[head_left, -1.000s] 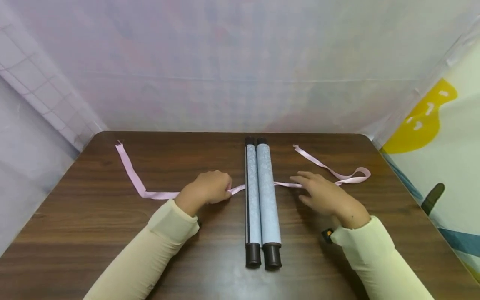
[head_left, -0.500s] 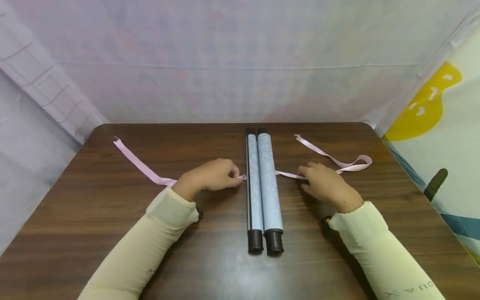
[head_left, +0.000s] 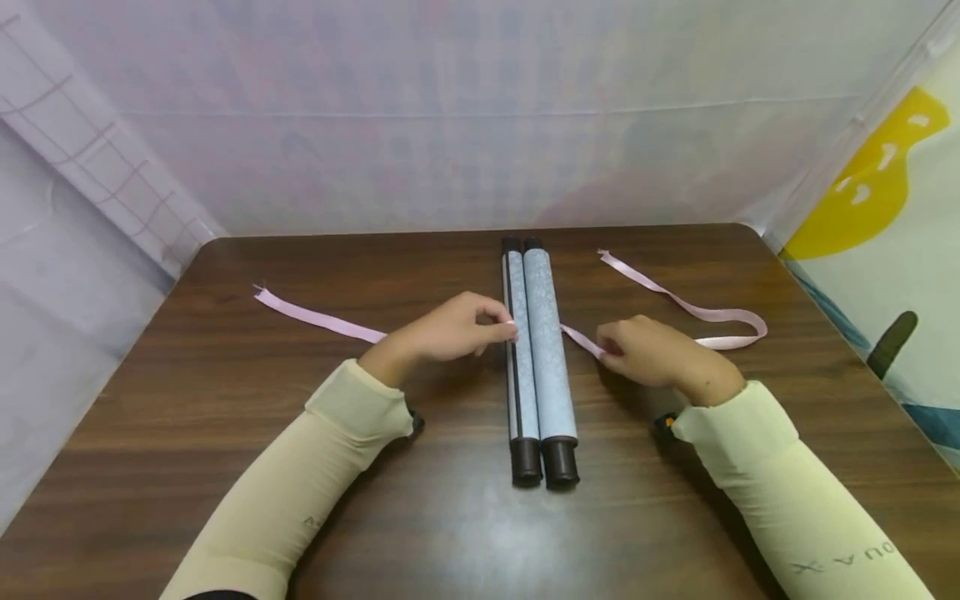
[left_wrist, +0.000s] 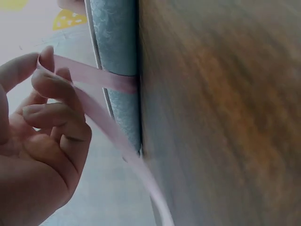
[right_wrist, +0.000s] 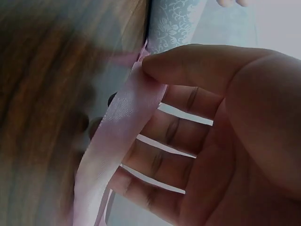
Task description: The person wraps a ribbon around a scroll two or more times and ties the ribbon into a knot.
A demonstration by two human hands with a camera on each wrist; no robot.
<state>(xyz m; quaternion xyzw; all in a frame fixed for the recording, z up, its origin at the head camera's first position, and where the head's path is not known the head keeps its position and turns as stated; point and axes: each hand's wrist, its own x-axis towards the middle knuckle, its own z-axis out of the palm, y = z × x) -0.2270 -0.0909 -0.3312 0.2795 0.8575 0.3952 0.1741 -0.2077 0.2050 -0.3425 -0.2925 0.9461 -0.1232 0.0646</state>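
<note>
Two light-blue patterned rolls (head_left: pixel 551 358) with dark end caps lie side by side on the table, like a scroll rolled from both ends. A pink ribbon (head_left: pixel 322 319) passes beneath them and trails out on both sides. My left hand (head_left: pixel 453 329) pinches the ribbon near the left roll and holds it raised; in the left wrist view the ribbon (left_wrist: pixel 113 127) folds over the fingertips, one part running to the roll's underside. Right of the rolls, my right hand (head_left: pixel 648 352) pinches the ribbon (right_wrist: pixel 124 117) between thumb and fingers, its free end curving away behind the hand.
The brown wooden table (head_left: pixel 187 467) has rounded far corners and meets a pale curtain (head_left: pixel 360 133) at the back. A printed cloth (head_left: pixel 907 292) hangs along the right side.
My left hand has moved right and lifted the ribbon to the left roll, drawing the left tail inward. My right hand, at first over the ribbon with fingers spread, now pinches it. The view has tilted down slightly.
</note>
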